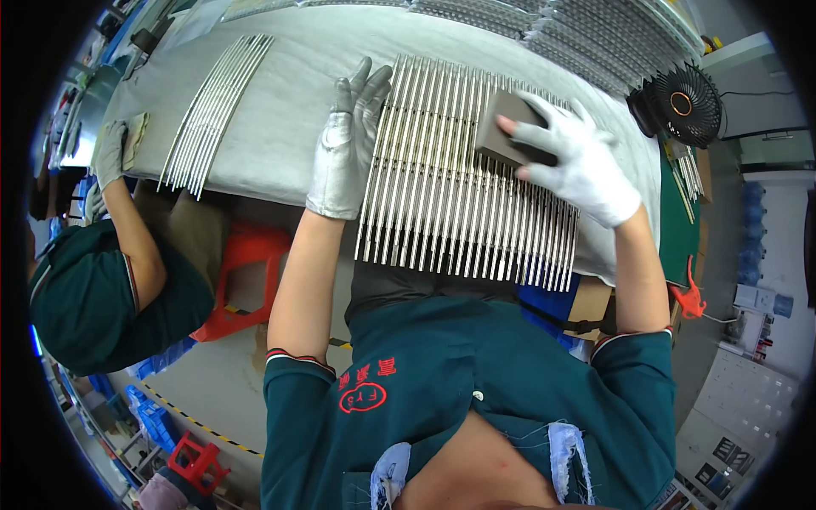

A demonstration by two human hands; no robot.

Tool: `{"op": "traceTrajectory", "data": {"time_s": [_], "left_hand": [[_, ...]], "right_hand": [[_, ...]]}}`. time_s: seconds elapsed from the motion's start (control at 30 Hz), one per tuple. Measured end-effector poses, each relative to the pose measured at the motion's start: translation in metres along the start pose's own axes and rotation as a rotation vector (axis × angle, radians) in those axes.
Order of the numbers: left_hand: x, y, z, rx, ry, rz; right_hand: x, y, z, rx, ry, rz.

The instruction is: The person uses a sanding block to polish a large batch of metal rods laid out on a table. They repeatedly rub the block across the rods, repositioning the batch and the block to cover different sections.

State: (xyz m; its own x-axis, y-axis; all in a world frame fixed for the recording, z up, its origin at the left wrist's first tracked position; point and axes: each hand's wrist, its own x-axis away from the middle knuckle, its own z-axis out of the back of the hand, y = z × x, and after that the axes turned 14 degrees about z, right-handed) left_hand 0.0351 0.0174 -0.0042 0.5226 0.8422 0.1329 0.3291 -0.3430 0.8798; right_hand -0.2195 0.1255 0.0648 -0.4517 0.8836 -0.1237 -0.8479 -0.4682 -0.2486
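Note:
A wide row of slim, shiny metal rods [425,170] lies side by side across the cloth-covered table in front of me, their near ends sticking out past its edge. My left hand [344,144], in a silvery-white glove, rests along the row's left side with its fingers stretched out and nothing in them. In my right hand [586,157], also gloved but with a fingertip and thumb tip bare, is a grey-brown sanding sponge [501,127]. The sponge lies on the rods toward the right of the row. The right fingers are slightly blurred and spread over it.
A smaller bundle of rods [221,106] lies on the table [289,110] at the left, near a seated co-worker [110,280]. Stacked rods in clear wrapping [586,42] line the back. A black fan [680,106] stands at the right, and a red air gun [690,297] hangs below it.

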Motion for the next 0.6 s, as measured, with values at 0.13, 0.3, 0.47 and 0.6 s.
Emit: {"op": "traceTrajectory", "data": {"time_s": [0.13, 0.3, 0.47, 0.6], "left_hand": [[0.002, 0.003, -0.005, 0.003, 0.023, 0.063], [0.0, 0.001, -0.008, -0.023, 0.024, 0.06], [-0.001, 0.001, -0.008, -0.02, 0.036, 0.049], [0.002, 0.0, -0.007, 0.01, 0.028, 0.054]], "right_hand": [[0.084, 0.016, 0.031, -0.185, -0.145, -0.23], [0.092, 0.017, 0.02, -0.208, -0.118, -0.107], [0.039, -0.001, 0.003, -0.077, -0.121, 0.046], [0.087, 0.028, 0.028, -0.191, -0.166, -0.118]]}}
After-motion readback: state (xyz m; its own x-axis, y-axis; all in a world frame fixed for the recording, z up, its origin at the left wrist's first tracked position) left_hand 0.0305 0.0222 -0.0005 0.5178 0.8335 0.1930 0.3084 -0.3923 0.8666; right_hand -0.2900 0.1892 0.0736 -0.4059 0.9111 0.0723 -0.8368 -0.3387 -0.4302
